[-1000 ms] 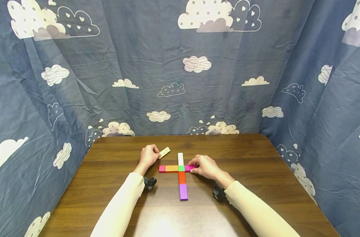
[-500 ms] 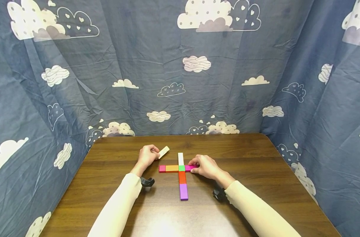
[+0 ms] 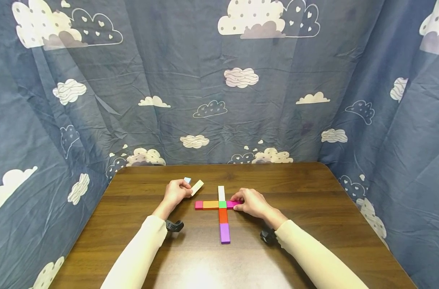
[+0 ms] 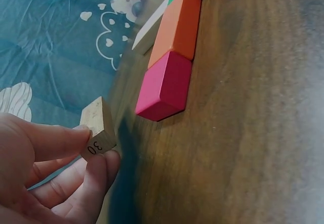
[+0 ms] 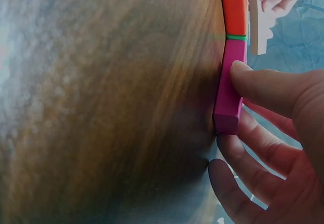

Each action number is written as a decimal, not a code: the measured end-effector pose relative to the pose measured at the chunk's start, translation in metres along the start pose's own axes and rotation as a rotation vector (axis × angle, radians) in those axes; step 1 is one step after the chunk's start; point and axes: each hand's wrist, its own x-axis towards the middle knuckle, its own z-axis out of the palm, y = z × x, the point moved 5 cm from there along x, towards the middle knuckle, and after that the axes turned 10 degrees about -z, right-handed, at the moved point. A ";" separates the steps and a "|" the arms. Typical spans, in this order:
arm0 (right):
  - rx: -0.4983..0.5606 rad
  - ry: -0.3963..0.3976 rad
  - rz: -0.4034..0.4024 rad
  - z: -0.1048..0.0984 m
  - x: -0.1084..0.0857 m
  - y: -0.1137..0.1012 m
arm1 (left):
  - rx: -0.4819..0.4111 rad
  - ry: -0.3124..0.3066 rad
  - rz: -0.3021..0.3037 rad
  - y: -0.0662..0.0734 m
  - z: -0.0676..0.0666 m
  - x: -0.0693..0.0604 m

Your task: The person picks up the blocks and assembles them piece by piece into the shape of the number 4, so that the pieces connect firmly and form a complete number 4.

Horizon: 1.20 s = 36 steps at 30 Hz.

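Observation:
My left hand (image 3: 177, 192) pinches a pale wooden block (image 3: 197, 188) between thumb and fingers. In the left wrist view the end of that block reads "30". My right hand (image 3: 253, 204) grips a magenta block (image 5: 229, 92) at the right arm of a cross of blocks on the table. A small green block (image 3: 222, 204) forms the centre of the cross. To its left lie an orange block (image 3: 211, 205) and a pink block (image 4: 166, 87). A white block (image 3: 221, 193) points away from me; a red block (image 3: 223, 216) and a purple block (image 3: 224, 233) run towards me.
A light blue piece (image 3: 187, 180) lies just behind my left hand, partly hidden by it. The brown wooden table (image 3: 295, 257) ends at a dark blue curtain (image 3: 176, 120) printed with clouds, which also hangs along both sides.
My left hand has shifted left with the pale wooden block, slightly turning it. The light blue piece now shows behind that hand. My right hand stays on the magenta block.

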 end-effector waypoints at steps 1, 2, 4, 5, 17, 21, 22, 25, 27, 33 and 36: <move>-0.002 0.000 0.003 0.000 -0.001 0.000 | -0.008 -0.004 -0.005 -0.001 0.001 -0.001; -0.005 -0.001 0.004 0.001 -0.001 0.000 | -0.006 -0.003 -0.010 -0.002 0.001 -0.002; -0.009 0.000 0.004 0.001 -0.002 0.000 | 0.013 0.007 -0.015 -0.004 0.002 -0.004; -0.007 0.002 0.004 0.002 -0.002 0.000 | 0.020 0.011 -0.019 -0.004 0.002 -0.005; 0.005 0.013 -0.010 0.001 -0.002 0.000 | 0.302 0.092 0.024 0.001 0.000 -0.016; 0.013 0.014 -0.016 -0.001 -0.001 -0.001 | 0.497 0.104 0.060 0.005 0.000 -0.017; 0.016 0.013 -0.017 -0.001 -0.001 -0.002 | 0.520 0.102 0.061 0.006 0.000 -0.017; 0.022 0.011 -0.018 -0.002 -0.001 -0.002 | 0.551 0.101 0.055 0.006 0.001 -0.017; 0.022 0.010 -0.017 -0.002 -0.001 -0.003 | 0.557 0.101 0.049 0.006 0.002 -0.017; 0.017 0.008 -0.019 -0.003 -0.001 -0.003 | 0.554 0.095 0.082 0.005 0.003 -0.018; 0.012 0.006 -0.021 -0.003 -0.001 -0.004 | 0.547 0.092 0.094 0.005 0.004 -0.017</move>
